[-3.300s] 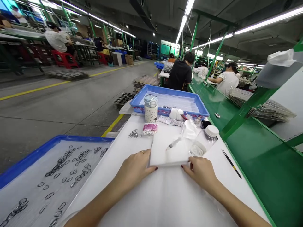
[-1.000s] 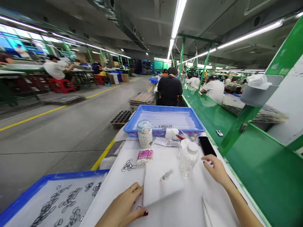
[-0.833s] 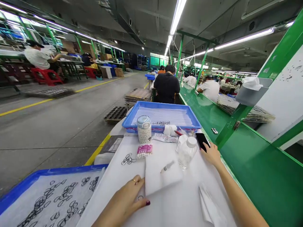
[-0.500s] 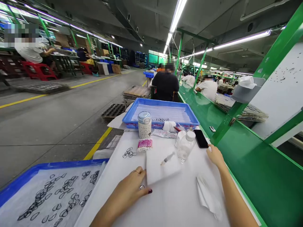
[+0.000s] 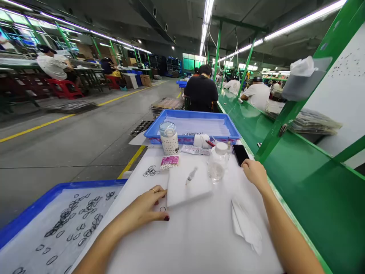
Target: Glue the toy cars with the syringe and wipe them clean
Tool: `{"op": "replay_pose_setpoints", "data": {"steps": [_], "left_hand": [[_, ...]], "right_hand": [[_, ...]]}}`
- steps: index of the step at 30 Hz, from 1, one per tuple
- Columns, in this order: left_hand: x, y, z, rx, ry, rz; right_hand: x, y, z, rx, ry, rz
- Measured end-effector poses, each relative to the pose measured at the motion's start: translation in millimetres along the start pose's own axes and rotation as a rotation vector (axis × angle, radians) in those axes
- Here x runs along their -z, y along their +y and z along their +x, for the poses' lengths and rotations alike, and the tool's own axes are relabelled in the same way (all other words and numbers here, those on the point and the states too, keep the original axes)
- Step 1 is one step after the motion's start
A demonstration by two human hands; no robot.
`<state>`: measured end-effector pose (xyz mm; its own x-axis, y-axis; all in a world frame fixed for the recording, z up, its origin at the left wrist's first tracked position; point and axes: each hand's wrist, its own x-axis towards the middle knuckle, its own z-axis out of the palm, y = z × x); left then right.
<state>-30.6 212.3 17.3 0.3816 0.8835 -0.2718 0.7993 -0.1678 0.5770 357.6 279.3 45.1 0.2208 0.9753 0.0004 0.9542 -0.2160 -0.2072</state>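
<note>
My left hand (image 5: 146,207) rests on the white-covered tabletop with its thumb stretched away from the fingers. A thin dark ring (image 5: 162,209) lies between thumb and fingers, and the fingertips meet the left edge of a folded white cloth (image 5: 182,196). On that cloth lies a small clear dropper-like tube (image 5: 191,176) with a narrow tip. At the right table edge my right hand (image 5: 255,174) is curled, its fingertips at the near corner of a black smartphone (image 5: 240,154). A clear bottle with a white cap (image 5: 218,163) stands between cloth and phone.
More rings (image 5: 150,171) lie beside a pink pack of cotton swabs (image 5: 170,161). Behind are a dotted cup (image 5: 170,144) and a blue tray (image 5: 235,131). Another ring-filled blue tray (image 5: 61,186) sits lower left. A crumpled tissue (image 5: 246,228) lies right. A person (image 5: 201,91) sits ahead.
The view has shifted, so the table items appear higher and slightly left. My right hand's fingers look more curled at the phone's corner. My left hand stays beside the cloth.
</note>
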Motion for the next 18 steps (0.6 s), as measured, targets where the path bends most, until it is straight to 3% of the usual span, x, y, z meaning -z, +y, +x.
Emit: {"op": "replay_pose_setpoints", "data": {"steps": [3, 5, 7, 13, 18], "left_hand": [[-1.8, 2.4, -2.5, 0.0, 0.022, 0.048], [-3.0, 2.0, -3.5, -0.003, 0.022, 0.068], [-3.3, 1.3, -4.5, -0.012, 0.016, 0.065], [0.5, 5.1, -6.3, -0.02, 0.018, 0.061], [-0.5, 3.6, -6.1, -0.021, 0.016, 0.062]], "right_hand": [[-9.0, -12.1, -24.7, 0.185, -0.144, 0.038], [-12.7, -15.8, -29.8, 0.228, -0.179, 0.059], [-14.0, -12.3, -23.5, 0.195, -0.135, 0.061], [-20.2, 21.5, 21.5, -0.021, 0.166, 0.017], [-38.1, 24.4, 40.6, -0.015, 0.175, 0.009]]}}
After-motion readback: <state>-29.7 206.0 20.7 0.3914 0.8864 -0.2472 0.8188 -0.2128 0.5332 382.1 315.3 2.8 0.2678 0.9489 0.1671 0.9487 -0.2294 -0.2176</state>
